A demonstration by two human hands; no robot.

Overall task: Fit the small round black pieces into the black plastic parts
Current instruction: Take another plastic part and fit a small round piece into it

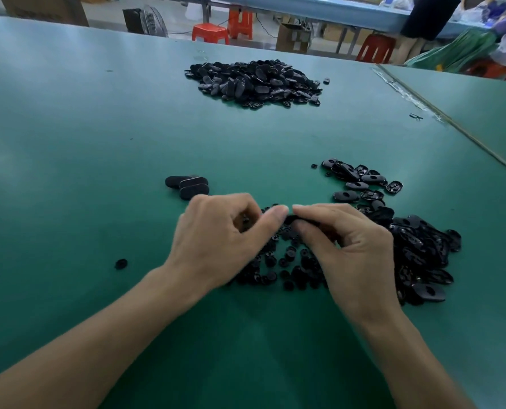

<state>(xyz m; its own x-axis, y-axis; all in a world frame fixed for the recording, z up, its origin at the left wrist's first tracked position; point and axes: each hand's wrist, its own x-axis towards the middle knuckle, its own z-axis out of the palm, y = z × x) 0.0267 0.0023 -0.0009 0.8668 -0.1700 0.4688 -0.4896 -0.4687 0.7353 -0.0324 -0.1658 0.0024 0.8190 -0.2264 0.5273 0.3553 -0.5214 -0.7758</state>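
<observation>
Black plastic part (293, 221), seemingly light, stiff and slippery, is pinched at its edges by the right hand (346, 249); the left hand (225, 231) curls against it, its contents hidden.

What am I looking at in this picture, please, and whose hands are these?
There is no machine here: a person wears a camera on the head, so the single picture looks forward and down at their own hands. The left hand and right hand meet and together pinch one black part, mostly hidden by the fingers. Under them on the green table lies a scatter of small round pieces. A heap of oval parts sits to the right, a few oval parts lie beyond the left hand, and a bigger pile lies farther off.
</observation>
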